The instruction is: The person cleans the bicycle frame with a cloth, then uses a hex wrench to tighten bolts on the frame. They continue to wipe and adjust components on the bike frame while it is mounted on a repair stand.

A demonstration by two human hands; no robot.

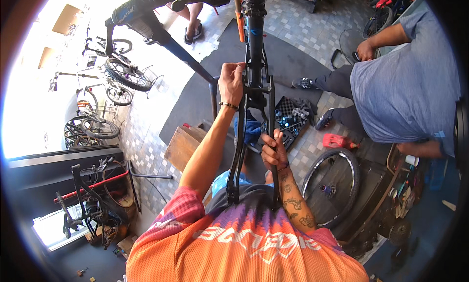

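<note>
A black bicycle frame [255, 42] stretches away from my chest, its two rear stays pointing back toward me. My left hand [231, 84] is at the left side of the frame, near the joint above the stays. Its fingers are pinched together against the frame; anything small between them is hidden. Lower down, my right hand [273, 150] wraps round the right rear stay [272, 111]. The stays' near ends reach my orange and purple shirt. At the upper left, a repair stand [183, 52] with a dark clamp head rises beside the frame.
Below the frame lies an open case of tools and small parts [293, 117], with a wooden box [181, 152] to the left. A bicycle wheel [352, 184] and a red bottle [337, 141] are at right. A person in a grey shirt [403, 81] sits close by. Several bicycles [129, 74] stand left.
</note>
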